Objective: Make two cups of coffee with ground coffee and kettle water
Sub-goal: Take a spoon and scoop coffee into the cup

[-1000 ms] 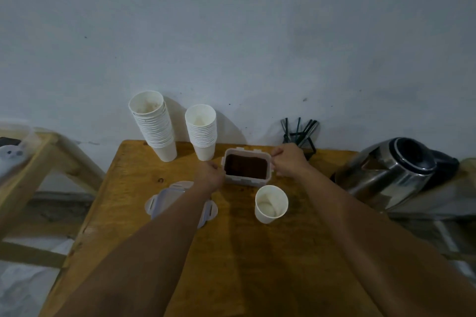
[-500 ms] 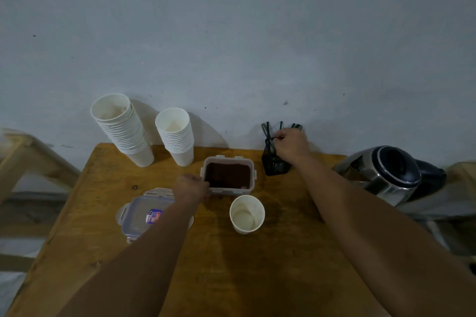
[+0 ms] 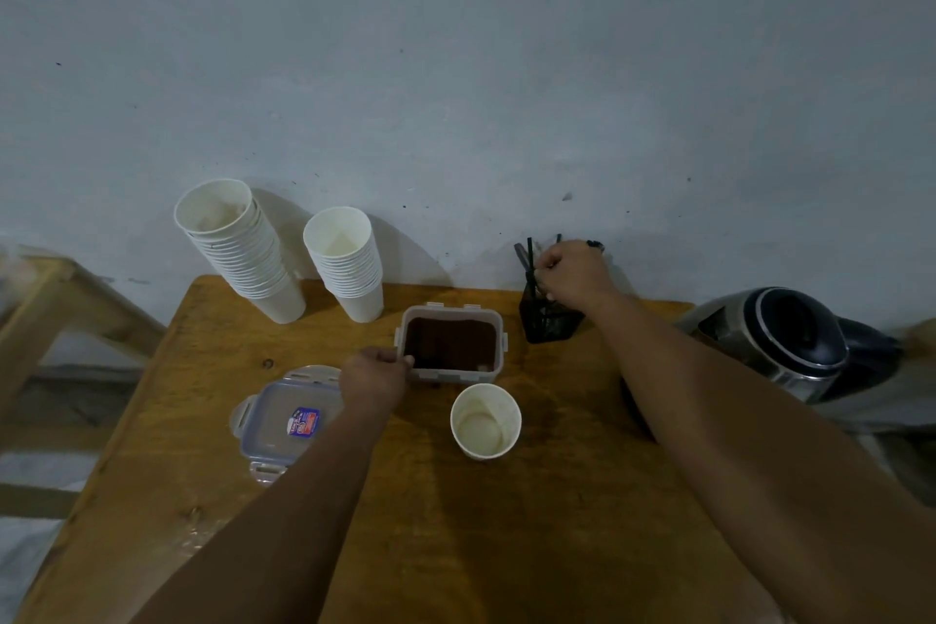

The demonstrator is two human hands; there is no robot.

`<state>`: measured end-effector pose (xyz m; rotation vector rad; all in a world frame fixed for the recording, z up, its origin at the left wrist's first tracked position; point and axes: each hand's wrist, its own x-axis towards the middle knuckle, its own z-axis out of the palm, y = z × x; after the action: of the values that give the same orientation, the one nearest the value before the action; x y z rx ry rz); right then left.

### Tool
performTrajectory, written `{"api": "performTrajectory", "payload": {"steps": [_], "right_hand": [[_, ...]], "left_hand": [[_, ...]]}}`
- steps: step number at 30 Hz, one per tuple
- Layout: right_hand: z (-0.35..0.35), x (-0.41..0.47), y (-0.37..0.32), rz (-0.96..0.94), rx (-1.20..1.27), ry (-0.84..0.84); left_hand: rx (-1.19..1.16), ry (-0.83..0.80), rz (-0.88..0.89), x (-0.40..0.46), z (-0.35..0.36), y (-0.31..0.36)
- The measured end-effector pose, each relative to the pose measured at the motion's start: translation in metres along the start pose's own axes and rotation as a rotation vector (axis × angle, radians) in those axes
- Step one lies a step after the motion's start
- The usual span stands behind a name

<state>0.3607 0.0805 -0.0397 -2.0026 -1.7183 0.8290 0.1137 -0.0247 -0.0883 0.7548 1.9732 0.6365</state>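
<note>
One black stick [image 3: 530, 264] pinched by right hand [image 3: 575, 275] fingers; to be drawn straight up. Coffee tub [image 3: 452, 342] gripped w/ left hand [image 3: 375, 378].

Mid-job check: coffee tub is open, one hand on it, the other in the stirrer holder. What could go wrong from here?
1. The right hand pinches a black stirrer in the small mesh holder; pulling at an angle could tip the light holder.
2. The open coffee tub is steadied only by the left hand at its corner; a nudge could spill grounds.
3. The single cup stands just in front of the tub, in the right arm's return path, and may get knocked.
</note>
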Motion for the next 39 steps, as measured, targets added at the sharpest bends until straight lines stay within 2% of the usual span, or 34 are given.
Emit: {"api": "performTrajectory", "payload": {"steps": [6, 11, 14, 24, 29, 39], "right_hand": [[-0.006, -0.01, 0.008, -0.001, 0.019, 0.236], [-0.013, -0.018, 0.019, 0.207, 0.096, 0.442], [-0.014, -0.016, 0.026, 0.295, 0.13, 0.425], [-0.013, -0.006, 0.021, 0.305, 0.217, 0.368], [-0.009, -0.013, 0.015, 0.155, 0.178, 0.375], [-0.057, -0.031, -0.029, -0.226, 0.322, 0.458]], "left_hand": [[0.017, -0.022, 0.014, 0.001, -0.001, -0.004], [0.03, -0.012, 0.008, -0.001, -0.001, -0.002], [0.036, -0.008, -0.009, -0.001, -0.001, -0.001], [0.013, -0.023, -0.053, 0.001, -0.004, -0.002], [0.001, -0.019, -0.051, 0.0, -0.005, -0.003], [0.074, -0.044, -0.021, -0.004, -0.007, 0.001]]}}
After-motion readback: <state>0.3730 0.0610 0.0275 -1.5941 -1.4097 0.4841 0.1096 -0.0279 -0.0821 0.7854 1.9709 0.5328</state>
